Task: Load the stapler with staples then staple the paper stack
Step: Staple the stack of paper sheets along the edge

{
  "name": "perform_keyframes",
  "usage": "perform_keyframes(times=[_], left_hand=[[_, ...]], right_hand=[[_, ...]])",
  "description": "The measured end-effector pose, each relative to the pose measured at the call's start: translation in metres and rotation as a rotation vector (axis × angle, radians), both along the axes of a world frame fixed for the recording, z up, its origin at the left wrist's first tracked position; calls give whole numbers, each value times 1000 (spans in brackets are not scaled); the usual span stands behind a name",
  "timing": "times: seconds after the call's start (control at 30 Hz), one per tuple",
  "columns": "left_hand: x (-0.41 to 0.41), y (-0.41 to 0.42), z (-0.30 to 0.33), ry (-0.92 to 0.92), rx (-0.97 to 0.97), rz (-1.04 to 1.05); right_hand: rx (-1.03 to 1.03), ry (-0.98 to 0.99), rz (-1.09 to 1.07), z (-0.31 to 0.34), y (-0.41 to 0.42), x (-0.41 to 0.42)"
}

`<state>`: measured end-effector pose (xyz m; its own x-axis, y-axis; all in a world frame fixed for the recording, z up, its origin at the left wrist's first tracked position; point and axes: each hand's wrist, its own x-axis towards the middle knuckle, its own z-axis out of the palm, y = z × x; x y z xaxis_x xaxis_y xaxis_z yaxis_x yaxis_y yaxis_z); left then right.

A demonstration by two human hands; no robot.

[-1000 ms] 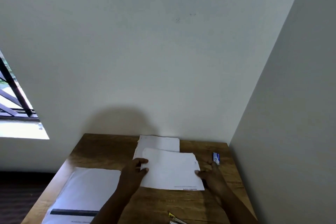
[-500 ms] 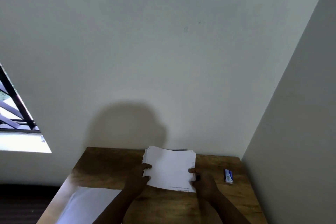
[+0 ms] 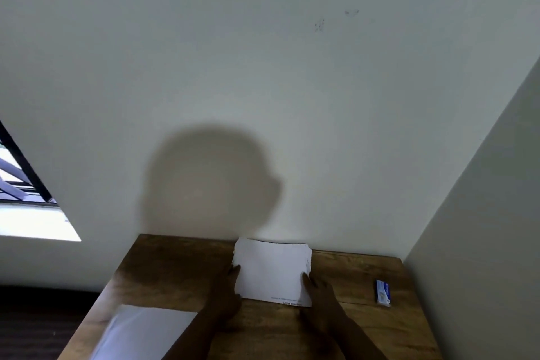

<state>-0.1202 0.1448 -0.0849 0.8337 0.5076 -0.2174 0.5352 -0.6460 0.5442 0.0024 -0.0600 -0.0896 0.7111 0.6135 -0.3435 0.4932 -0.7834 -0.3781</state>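
Paper stack (image 3: 271, 270) now squared between left hand (image 3: 226, 294), right hand (image 3: 320, 292); desk (image 3: 175, 266).

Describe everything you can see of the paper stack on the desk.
The paper stack is a white sheaf with slightly uneven edges and a faint line of small print along its near edge. It sits on the wooden desk near the back wall. The left hand presses its left edge and the right hand its right edge, squaring it.

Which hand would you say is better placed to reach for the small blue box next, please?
The right hand, probably: it rests at the paper stack's right edge, on the same side as the small blue box. The left hand would have to cross over.
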Motion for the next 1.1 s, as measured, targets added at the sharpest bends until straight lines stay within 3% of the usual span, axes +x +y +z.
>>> perform_keyframes(times=[0.2,0.4,0.6,0.7,0.87,1.03,1.1], left_hand=[[5,6,-8,41,-8,41],[9,-3,-4,69,65,91],[-15,-1,-5,-33,-46,221],[-28,-1,-9,35,31,166],[-50,-24,-14,75,-38,167],[-73,-79,-11,108,49,64],[-77,-106,-9,120,-60,12]], right_hand=[[-76,-46,14,-7,5,2],[89,-91,-80,-3,3,-11],[223,-74,-168,-2,-11,-31],[155,-116,-181,0,-26,-38],[125,-54,-300,4,-53,-55],[218,54,-347,6,-72,-81],[259,145,-364,9,-80,-92]])
